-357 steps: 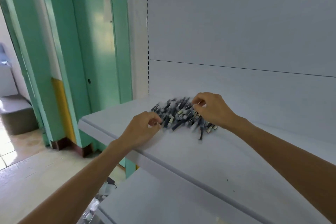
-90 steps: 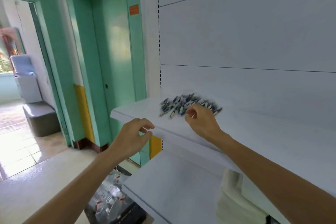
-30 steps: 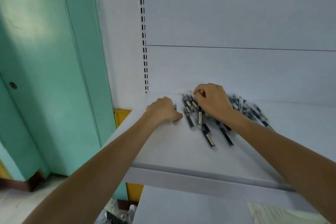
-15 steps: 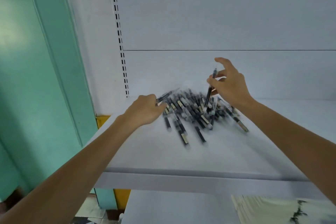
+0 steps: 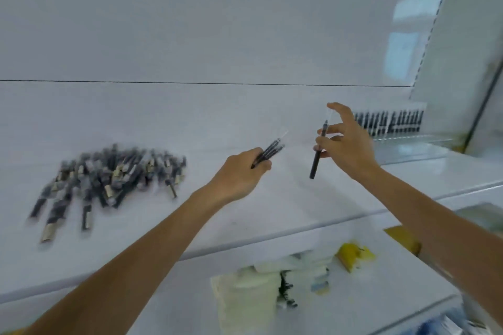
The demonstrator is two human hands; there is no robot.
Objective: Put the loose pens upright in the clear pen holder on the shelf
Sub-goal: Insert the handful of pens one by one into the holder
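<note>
Right hand (image 5: pixel 347 145) pinches one black pen (image 5: pixel 318 151) near-upright between thumb and fingers, index finger lifted free above it. Left hand (image 5: pixel 239 174) is closed around a small bundle of pens (image 5: pixel 269 152), tips fanning up and to the right. Both hands hover above the white shelf (image 5: pixel 245 212), apart from each other.

The loose pile of pens (image 5: pixel 109 177) lies well to the left on the shelf — most of the task looks undone. The clear pen holder (image 5: pixel 389 122) sits at the far right by the back panel, a row of dark pens already upright in it; blur hides which slots are free.

Risks, as I judge them: the right-hand pinch is light, so the pen could swing or drop on the way over. The left bundle is splayed; one could slide out if the grip loosens. Pushing a pen into a filled slot could jam it or tip its neighbours. A few pile pens lie toward the front edge and could roll off if bumped.

Open shelf between hands and holder is bare, so the path right looks free. A side panel (image 5: pixel 462 49) boxes in the holder just beyond it — little room there.
</note>
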